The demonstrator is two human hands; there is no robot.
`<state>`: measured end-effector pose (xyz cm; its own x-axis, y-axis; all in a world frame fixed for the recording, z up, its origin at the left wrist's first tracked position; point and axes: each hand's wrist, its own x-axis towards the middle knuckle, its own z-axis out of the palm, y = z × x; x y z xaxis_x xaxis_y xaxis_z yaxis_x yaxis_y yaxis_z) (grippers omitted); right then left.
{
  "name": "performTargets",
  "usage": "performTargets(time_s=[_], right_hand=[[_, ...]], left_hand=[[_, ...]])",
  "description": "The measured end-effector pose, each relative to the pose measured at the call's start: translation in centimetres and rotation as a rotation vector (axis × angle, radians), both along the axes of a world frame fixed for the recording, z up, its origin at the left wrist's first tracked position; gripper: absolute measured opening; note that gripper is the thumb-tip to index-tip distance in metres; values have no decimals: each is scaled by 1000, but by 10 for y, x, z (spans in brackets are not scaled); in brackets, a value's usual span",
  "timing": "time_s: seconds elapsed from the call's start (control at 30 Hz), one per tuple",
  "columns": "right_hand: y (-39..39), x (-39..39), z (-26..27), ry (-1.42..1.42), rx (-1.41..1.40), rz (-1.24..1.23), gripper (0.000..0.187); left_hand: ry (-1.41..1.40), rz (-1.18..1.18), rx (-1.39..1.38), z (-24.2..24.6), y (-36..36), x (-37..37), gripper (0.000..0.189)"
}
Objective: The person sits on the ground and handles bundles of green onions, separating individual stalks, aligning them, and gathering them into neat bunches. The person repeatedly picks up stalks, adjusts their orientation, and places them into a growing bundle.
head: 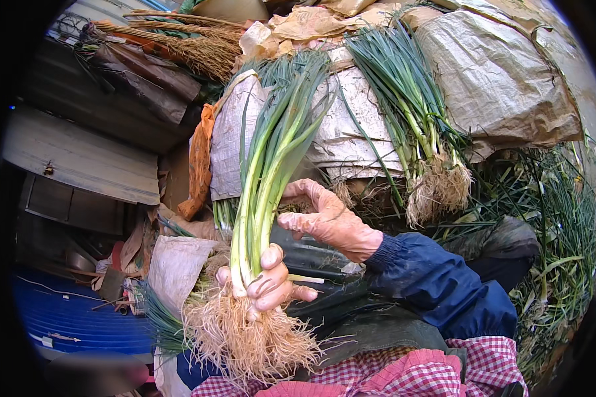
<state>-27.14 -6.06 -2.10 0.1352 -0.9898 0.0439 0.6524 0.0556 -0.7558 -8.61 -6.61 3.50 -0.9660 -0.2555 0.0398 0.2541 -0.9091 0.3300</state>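
Observation:
My left hand (270,283) grips a bunch of green onions (263,198) around the white stalk bases, just above the roots. The bunch stands nearly upright, its green leaves fanning toward the top and its tangled pale roots (253,337) hanging below the fist. One thin pale stalk (305,279) sticks out sideways between the fingers. My right hand (330,223) is just right of the stalks, thumb and forefinger apart in a curve, with nothing visible between them. Whether its fingertips touch the leaves cannot be told. A second bunch of green onions (422,124) lies on sacking beyond it.
Woven sacks (496,74) cover the far side. A heap of loose green leaves (556,238) lies at the right. Twig brooms (193,44) rest at the upper left, above a corrugated blue surface (89,317). More onions (161,317) lie by a white sack (176,268) at the left.

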Motion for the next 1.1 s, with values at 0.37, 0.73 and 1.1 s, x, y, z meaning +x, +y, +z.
performTargets(time_s=[0.37,0.73,1.1], right_hand=[[50,-47,-5,-47,318,207,18],[-12,-71,-116,514,260,-316,37],[-188,-93,-93,367,71,-319,17]], left_hand=[[87,50,157,-45,-15,-1,60],[67,-25,29,-17,-19,4,55],[-148,2,-164,105,22,5,22]])
